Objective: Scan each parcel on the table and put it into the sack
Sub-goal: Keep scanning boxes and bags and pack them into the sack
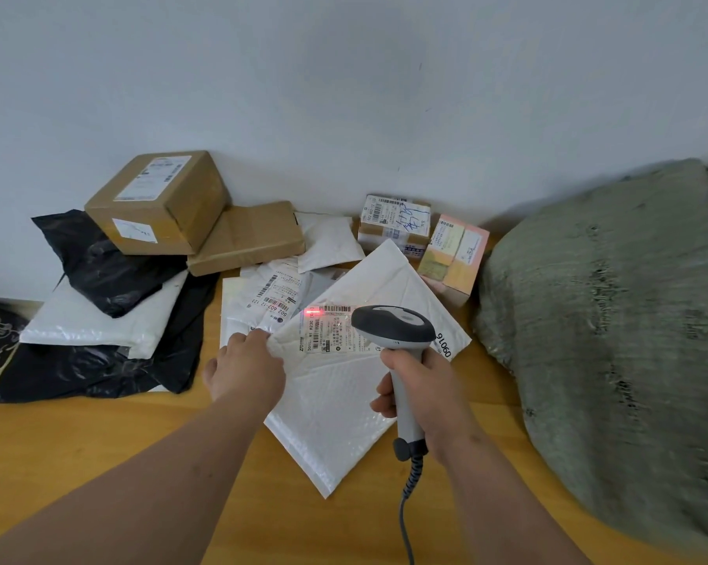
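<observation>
A white bubble mailer (336, 401) lies tilted at the middle of the wooden table (99, 450). My left hand (246, 369) pinches its left corner. My right hand (421, 385) grips a grey handheld scanner (393, 324), held over the mailer's shipping label (327, 330). A red scan light glows on the label's left end. The grey-green woven sack (613, 320) bulges at the right side of the table.
Against the wall lie two brown cartons (160, 201), a flat brown box (250, 238), black bags (111, 271), white mailers (103, 320), a labelled mailer (262, 299), a taped small box (393, 224) and a pink box (454, 254). The scanner's coiled cable (409, 495) hangs toward me.
</observation>
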{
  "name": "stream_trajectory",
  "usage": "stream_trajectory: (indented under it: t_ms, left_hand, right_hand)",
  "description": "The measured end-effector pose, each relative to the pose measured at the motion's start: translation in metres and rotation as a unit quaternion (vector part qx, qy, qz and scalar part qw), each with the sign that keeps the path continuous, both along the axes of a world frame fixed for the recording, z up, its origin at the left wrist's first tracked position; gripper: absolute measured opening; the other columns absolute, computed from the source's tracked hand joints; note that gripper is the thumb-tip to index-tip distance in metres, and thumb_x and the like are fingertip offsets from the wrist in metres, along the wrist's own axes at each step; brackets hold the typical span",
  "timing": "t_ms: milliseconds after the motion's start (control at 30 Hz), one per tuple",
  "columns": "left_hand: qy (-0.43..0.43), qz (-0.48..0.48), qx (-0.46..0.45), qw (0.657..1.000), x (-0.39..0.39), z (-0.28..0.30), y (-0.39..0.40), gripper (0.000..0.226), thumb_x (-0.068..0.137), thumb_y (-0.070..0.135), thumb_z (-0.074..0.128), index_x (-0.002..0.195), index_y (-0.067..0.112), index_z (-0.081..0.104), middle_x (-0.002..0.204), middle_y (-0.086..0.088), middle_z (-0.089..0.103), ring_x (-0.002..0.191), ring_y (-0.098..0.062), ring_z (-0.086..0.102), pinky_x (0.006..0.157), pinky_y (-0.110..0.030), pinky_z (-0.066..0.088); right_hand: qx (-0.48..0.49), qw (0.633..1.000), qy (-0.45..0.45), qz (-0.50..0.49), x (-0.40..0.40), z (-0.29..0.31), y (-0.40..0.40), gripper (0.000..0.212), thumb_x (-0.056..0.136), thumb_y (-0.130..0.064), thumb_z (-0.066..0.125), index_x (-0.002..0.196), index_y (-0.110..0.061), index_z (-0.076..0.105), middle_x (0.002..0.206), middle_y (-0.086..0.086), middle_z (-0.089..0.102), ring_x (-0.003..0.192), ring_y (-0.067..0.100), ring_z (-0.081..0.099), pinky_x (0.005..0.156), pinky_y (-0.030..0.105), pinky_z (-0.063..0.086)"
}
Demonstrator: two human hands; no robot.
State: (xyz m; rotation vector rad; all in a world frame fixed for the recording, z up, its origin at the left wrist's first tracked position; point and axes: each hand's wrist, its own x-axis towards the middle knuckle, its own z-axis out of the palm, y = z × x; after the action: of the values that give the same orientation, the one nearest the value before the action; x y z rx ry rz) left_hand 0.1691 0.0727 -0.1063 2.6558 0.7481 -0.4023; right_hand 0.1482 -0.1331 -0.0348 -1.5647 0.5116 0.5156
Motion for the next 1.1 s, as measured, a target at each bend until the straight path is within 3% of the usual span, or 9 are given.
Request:
stream_trajectory:
  t_ms: [267, 433, 600, 733, 833, 1000, 1100]
  left_hand:
    - [-0.028, 0.012, -0.021, 0.999, -0.007, 0.014, -0.007, 0.038, 0.095, 0.022, 0.046, 0.132, 0.029, 0.051, 0.117, 0.004, 0.054, 0.109, -0.020, 0.054, 0.106, -0.041, 0.026]
    - [-0.043, 0.018, -0.045, 0.998, -0.016, 0.028, -0.014, 0.034, 0.096, 0.016, 0.045, 0.127, 0.027, 0.053, 0.091, 0.007, 0.054, 0.078, -0.016, 0.049, 0.083, -0.034, 0.031]
    - [-0.100, 0.029, -0.086, 0.991, -0.034, 0.045, -0.023, 0.019, 0.096, 0.018, 0.045, 0.107, 0.027, 0.057, 0.077, 0.009, 0.055, 0.069, -0.013, 0.053, 0.057, -0.029, 0.044]
    - [-0.177, 0.028, -0.086, 0.980, -0.048, 0.072, -0.038, 0.015, 0.097, 0.016, 0.046, 0.100, 0.028, 0.054, 0.080, 0.009, 0.054, 0.070, -0.012, 0.052, 0.053, -0.028, 0.038]
    - [-0.244, 0.039, -0.099, 0.964, -0.055, 0.099, -0.051, 0.016, 0.096, 0.014, 0.048, 0.096, 0.026, 0.058, 0.084, 0.004, 0.058, 0.070, -0.017, 0.056, 0.053, -0.031, 0.042]
    - [-0.350, 0.026, -0.121, 0.928, -0.060, 0.144, -0.073, 0.018, 0.096, 0.015, 0.049, 0.086, 0.023, 0.061, 0.075, 0.000, 0.061, 0.067, -0.021, 0.057, 0.059, -0.043, 0.052]
    - [-0.400, 0.030, -0.138, 0.905, -0.057, 0.168, -0.082, 0.018, 0.096, 0.016, 0.050, 0.085, 0.026, 0.061, 0.077, 0.003, 0.062, 0.068, -0.018, 0.057, 0.056, -0.034, 0.045]
  right_hand:
    - [0.014, 1.000, -0.013, 0.006, -0.006, 0.006, -0.008, 0.011, 0.093, -0.021, 0.063, 0.097, -0.011, 0.065, 0.069, 0.008, 0.064, 0.058, 0.019, 0.067, 0.063, 0.031, 0.057]
    - [0.022, 0.999, -0.023, 0.005, -0.015, 0.010, -0.015, 0.012, 0.092, -0.022, 0.064, 0.094, -0.010, 0.065, 0.067, 0.007, 0.064, 0.060, 0.021, 0.067, 0.064, 0.032, 0.057]
    - [0.036, 0.999, -0.034, 0.008, -0.027, 0.015, -0.024, 0.012, 0.092, -0.023, 0.065, 0.094, -0.011, 0.065, 0.067, 0.007, 0.064, 0.060, 0.021, 0.067, 0.069, 0.037, 0.058]
    - [0.035, 0.998, -0.053, 0.016, -0.040, 0.023, -0.031, 0.011, 0.093, -0.020, 0.064, 0.100, -0.011, 0.064, 0.064, 0.005, 0.063, 0.057, 0.018, 0.066, 0.060, 0.031, 0.057]
    - [0.019, 0.996, -0.086, 0.030, -0.048, 0.030, -0.040, 0.016, 0.093, -0.023, 0.064, 0.100, -0.009, 0.063, 0.066, 0.004, 0.063, 0.057, 0.017, 0.066, 0.060, 0.032, 0.055]
    - [0.012, 0.991, -0.136, 0.003, -0.063, 0.058, -0.059, 0.010, 0.093, -0.022, 0.063, 0.088, -0.012, 0.061, 0.057, -0.001, 0.061, 0.056, 0.017, 0.065, 0.061, 0.033, 0.054]
    - [-0.005, 0.986, -0.166, -0.019, -0.070, 0.079, -0.071, 0.018, 0.090, -0.022, 0.063, 0.074, -0.014, 0.060, 0.058, 0.002, 0.062, 0.058, 0.021, 0.066, 0.064, 0.037, 0.057]
